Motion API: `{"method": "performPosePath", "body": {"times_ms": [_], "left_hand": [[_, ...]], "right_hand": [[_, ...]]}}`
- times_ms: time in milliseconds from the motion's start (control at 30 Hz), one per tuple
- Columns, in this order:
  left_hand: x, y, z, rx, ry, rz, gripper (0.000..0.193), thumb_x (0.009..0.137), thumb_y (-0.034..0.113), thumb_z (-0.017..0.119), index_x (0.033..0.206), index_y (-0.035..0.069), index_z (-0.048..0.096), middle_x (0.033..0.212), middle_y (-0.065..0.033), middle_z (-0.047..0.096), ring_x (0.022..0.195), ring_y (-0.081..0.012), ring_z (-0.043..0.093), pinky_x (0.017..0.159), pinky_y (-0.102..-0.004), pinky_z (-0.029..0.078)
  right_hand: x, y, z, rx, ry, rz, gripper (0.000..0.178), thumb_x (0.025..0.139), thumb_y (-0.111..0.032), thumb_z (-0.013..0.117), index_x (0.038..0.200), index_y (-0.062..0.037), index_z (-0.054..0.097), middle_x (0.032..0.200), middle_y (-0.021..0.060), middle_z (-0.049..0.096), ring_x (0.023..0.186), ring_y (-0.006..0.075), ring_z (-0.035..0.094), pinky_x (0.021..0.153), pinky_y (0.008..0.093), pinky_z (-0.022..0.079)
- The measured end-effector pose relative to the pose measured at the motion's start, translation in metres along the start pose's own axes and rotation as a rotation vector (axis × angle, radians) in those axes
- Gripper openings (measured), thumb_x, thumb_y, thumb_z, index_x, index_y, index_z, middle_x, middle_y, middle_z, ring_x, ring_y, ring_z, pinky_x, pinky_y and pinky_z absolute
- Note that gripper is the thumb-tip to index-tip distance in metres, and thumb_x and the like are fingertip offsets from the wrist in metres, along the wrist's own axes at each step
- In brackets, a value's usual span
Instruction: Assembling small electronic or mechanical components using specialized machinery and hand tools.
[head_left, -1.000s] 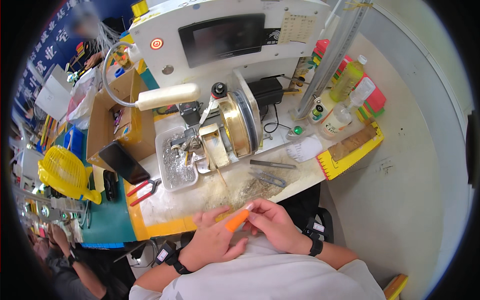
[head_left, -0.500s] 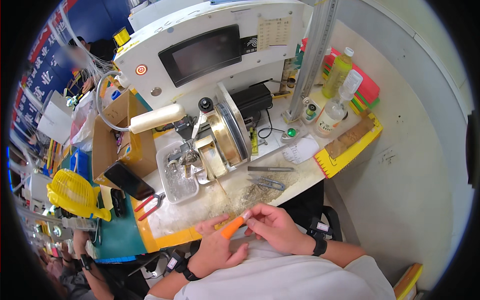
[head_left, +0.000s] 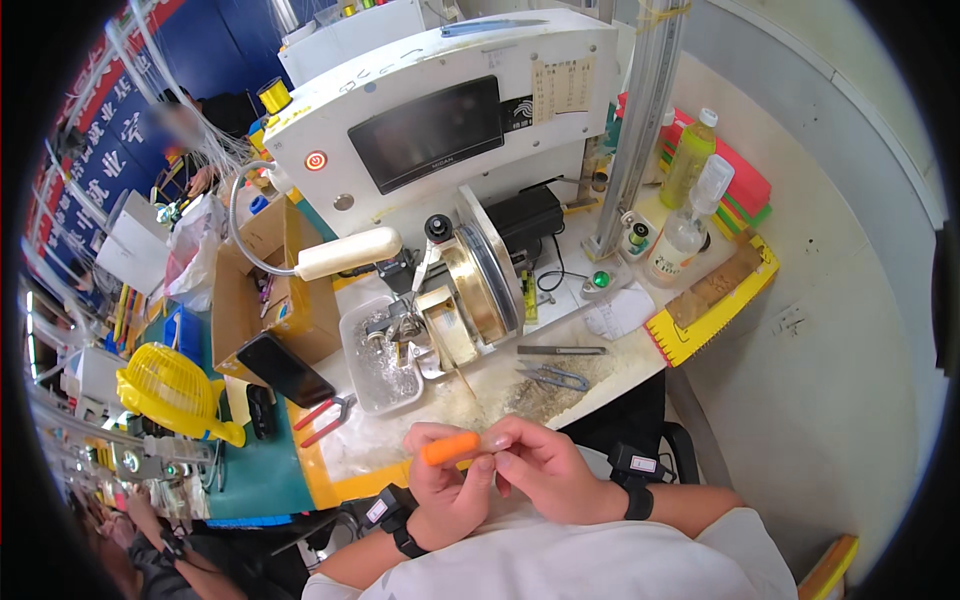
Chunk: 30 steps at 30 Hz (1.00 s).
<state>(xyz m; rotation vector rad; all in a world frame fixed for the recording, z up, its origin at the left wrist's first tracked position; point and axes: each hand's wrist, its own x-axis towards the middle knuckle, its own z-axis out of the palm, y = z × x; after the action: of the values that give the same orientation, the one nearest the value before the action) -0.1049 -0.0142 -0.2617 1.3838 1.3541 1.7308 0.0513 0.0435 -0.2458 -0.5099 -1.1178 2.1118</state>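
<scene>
Orange finger sleeve [head_left: 450, 448]: located at the left hand [head_left: 440, 500], where it appears to fit around the index finger. From where I stand, its long axis runs roughly left to right across the person's front, its right end slightly higher and aimed at the right hand [head_left: 555, 478]. The left hand is the nearer, being in contact with the sleeve; the right hand's fingertips sit just beyond its right end. This end-to-end line between sleeve and right fingertips is the governing relation.

State of hands: left, fingers curled, thumb raised close to the index finger; right, fingers drawn narrow, thumb and index tips together against the left fingertips. Whether anything small is pinched there I cannot tell.

Position: the sleeve is held in front of the white shirt [head_left: 590, 560], at the near side of the table [head_left: 380, 440]. The snips [head_left: 545, 374] lie beyond the hands, well apart, touched by neither.
</scene>
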Motion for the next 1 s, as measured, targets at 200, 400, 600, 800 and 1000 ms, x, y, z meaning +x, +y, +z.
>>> {"method": "performPosePath", "body": {"times_ms": [200,400,600,800,1000], "left_hand": [[0.001,-0.007,-0.015,0.381,-0.084,0.200,0.027,0.086,0.010,0.079,0.113,0.012,0.076,0.123,-0.0118,0.059,0.109,-0.0250,0.052,0.094,-0.0399,0.038],[0.005,0.012,-0.023,0.930,-0.161,0.409,0.042,0.077,0.029,0.076,0.118,0.022,0.077,0.122,-0.0038,0.063,0.123,-0.0219,0.046,0.100,-0.0426,0.025],[0.005,0.011,-0.022,1.005,-0.181,0.539,0.052,0.078,0.037,0.073,0.127,0.020,0.076,0.142,0.0192,0.066,0.126,-0.0180,0.041,0.099,-0.0410,0.023],[0.007,0.017,-0.021,1.004,-0.220,0.498,0.055,0.078,0.037,0.073,0.130,0.020,0.074,0.146,0.0192,0.066,0.127,-0.0182,0.039,0.099,-0.0406,0.024],[0.003,0.011,-0.022,0.992,-0.247,0.479,0.057,0.076,0.035,0.073,0.131,0.020,0.074,0.147,0.0185,0.065,0.128,-0.0191,0.039,0.099,-0.0395,0.025]], "right_hand": [[-0.003,-0.004,0.001,0.054,0.000,0.001,0.011,0.112,-0.013,0.057,0.120,-0.0064,0.060,0.110,-0.0016,0.062,0.091,0.0033,0.061,0.072,0.0210,0.051],[-0.013,-0.023,-0.003,0.024,0.006,0.070,0.014,0.112,-0.015,0.058,0.116,-0.0038,0.065,0.105,0.0009,0.069,0.088,0.0063,0.068,0.068,0.0219,0.050],[-0.015,-0.030,-0.004,0.137,-0.028,0.173,0.018,0.113,-0.017,0.057,0.115,-0.0019,0.066,0.102,0.0051,0.073,0.085,0.0067,0.068,0.067,0.0211,0.049],[-0.011,-0.024,-0.008,0.143,0.007,0.186,0.021,0.113,-0.020,0.058,0.114,-0.0016,0.067,0.102,0.0062,0.074,0.082,0.0062,0.068,0.065,0.0208,0.049],[-0.008,-0.026,-0.005,0.051,0.063,0.186,0.020,0.111,-0.023,0.063,0.112,-0.0030,0.068,0.095,0.0008,0.071,0.081,0.0045,0.067,0.063,0.0195,0.047]]}}
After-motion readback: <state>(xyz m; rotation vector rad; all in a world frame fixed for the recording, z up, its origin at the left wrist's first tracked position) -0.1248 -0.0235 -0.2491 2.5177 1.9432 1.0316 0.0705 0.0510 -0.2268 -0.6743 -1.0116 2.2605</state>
